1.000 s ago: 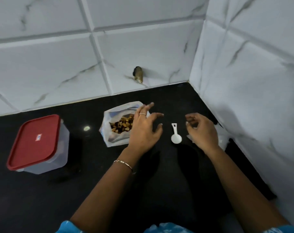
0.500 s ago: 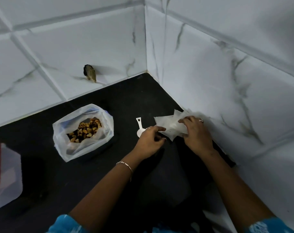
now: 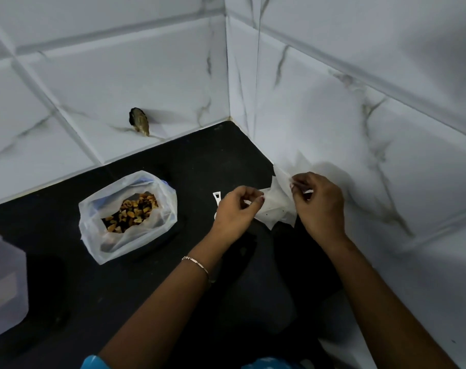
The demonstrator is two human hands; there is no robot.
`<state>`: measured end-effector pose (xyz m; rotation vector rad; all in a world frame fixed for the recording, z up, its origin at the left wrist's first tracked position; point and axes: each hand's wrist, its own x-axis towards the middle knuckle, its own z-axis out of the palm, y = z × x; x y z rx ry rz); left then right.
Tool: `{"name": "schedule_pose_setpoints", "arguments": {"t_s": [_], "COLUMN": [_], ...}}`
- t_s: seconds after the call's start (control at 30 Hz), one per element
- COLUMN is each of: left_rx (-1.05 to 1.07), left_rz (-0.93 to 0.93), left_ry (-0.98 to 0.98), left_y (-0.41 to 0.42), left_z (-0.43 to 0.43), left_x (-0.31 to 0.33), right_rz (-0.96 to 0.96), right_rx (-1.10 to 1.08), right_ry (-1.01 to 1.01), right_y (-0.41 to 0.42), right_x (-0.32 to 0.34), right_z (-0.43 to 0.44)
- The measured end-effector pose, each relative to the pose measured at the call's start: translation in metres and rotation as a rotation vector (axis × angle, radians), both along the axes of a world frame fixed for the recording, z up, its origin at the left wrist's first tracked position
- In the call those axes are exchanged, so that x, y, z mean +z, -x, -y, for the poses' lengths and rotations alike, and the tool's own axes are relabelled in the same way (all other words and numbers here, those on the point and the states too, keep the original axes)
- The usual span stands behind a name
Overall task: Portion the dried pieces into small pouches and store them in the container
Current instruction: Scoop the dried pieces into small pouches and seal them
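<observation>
A clear plastic bag (image 3: 157, 209) stands open on the black counter (image 3: 173, 288), holding brown and yellow dried pieces (image 3: 132, 213). Right of it, by the side wall, both hands hold a bunch of small white pouches (image 3: 277, 206) above the counter. My left hand (image 3: 235, 215) pinches the pouches' left edge. My right hand (image 3: 319, 203) pinches their upper right part. A white plastic scoop (image 3: 217, 197) lies on the counter, mostly hidden behind my left hand. At the left frame edge stands the translucent storage container (image 3: 5, 283) with a red lid.
White marbled tile walls meet in a corner (image 3: 227, 118) behind the counter. A dark pipe stub (image 3: 140, 121) sticks out of the back wall above the bag.
The view swung right, so the container slid to the left edge. Both hands moved from near the scoop to the pouches, picked them up and now lift them a little higher.
</observation>
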<state>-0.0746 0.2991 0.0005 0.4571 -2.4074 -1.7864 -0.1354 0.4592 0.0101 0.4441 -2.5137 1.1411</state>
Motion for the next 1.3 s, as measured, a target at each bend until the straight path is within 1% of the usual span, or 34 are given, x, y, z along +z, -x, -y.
{"name": "schedule_pose_setpoints", "arguments": {"t_s": [0.07,0.13,0.2,0.3,0.4,0.47,0.53,0.67,0.77,0.97,1.03,1.13,1.23,1.3], "left_rx": [0.042,0.072,0.106,0.178,0.246,0.291,0.339,0.428,0.484,0.579,0.598,0.602,0.605,0.632], "left_rz": [-0.031,-0.060,-0.075,-0.083,-0.084,-0.079,-0.077,-0.100,-0.113,-0.143,-0.152,-0.136,-0.111,-0.106], "left_ry": [-0.124,-0.279,-0.380,-0.427,-0.458,-0.471,-0.476,-0.481,-0.499,-0.505,-0.478,-0.413,-0.328,-0.321], "left_y": [-0.003,-0.008,-0.016,-0.033,-0.054,-0.068,-0.083,-0.111,-0.131,-0.165,-0.174,-0.185,-0.192,-0.195], "left_z": [0.000,0.003,0.010,0.024,0.042,0.054,0.065,0.083,0.092,0.106,0.110,0.113,0.114,0.114], "left_x": [0.015,0.026,0.033,0.038,0.042,0.044,0.047,0.050,0.053,0.055,0.055,0.055,0.054,0.052], "right_rz": [0.081,0.180,0.286,0.411,0.508,0.562,0.590,0.626,0.641,0.669,0.684,0.766,0.721,0.703], "right_rx": [0.031,0.104,0.187,0.269,0.400,0.525,0.615,0.721,0.790,0.857,0.881,0.899,0.877,0.893], "right_ry": [0.077,0.160,0.244,0.348,0.396,0.406,0.366,0.262,0.221,0.157,0.155,0.185,0.160,0.143], "right_y": [-0.007,-0.017,-0.028,-0.042,-0.052,-0.059,-0.065,-0.076,-0.085,-0.104,-0.109,-0.117,-0.122,-0.124], "right_x": [0.011,0.018,0.021,0.022,0.023,0.027,0.030,0.036,0.040,0.043,0.044,0.046,0.043,0.041], "right_z": [0.010,0.023,0.038,0.060,0.078,0.089,0.100,0.123,0.139,0.169,0.176,0.184,0.194,0.200]}}
